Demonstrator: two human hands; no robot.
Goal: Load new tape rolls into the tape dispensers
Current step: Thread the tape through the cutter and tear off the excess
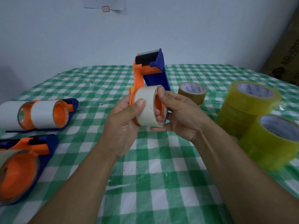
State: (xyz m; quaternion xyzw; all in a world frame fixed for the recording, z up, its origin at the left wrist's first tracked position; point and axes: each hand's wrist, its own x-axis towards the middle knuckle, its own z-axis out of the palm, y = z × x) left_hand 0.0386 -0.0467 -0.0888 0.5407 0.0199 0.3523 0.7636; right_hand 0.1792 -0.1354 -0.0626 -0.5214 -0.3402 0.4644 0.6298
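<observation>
status: early stage, by my reading. on the table (145, 183) the fresh stock sits unmounted at your right. every disp. in view carries only a pale, thin roll that looks near spent.

the held dispenser (153, 77) stands upright over the table centre, cutter end up, w/ a whitish roll (149, 109) on its orange hub. your left hand (123, 125) wraps the hub end from behind, thumb (140, 103) flat on the roll's outer face. your right hand (182, 113) pinches the roll's open rim, fingers (161, 92) curled over the top edge, thumb under it. cannot tell if the roll is fully seated or part way off the hub.

judged left to do, per disp.: strip the pale roll, mount a fresh one, thread tape to the cutter.

qty, largest first:
- dispensers: 3 sure. held dispenser, lower-left dispenser (17, 175), upper-left dispenser (59, 113); the last two lie on their sides. a white cylinder (9, 115) just beside the upper-left one may be a 4th disp. or a loose core; cannot tell.
- yellow rolls (249, 101): at least 3. rear stack two high, one in front, poss. another under it.
- brown roll (191, 94): 1, between the held dispenser and the yellow rolls.
- whitish roll: 1, in hand.
</observation>
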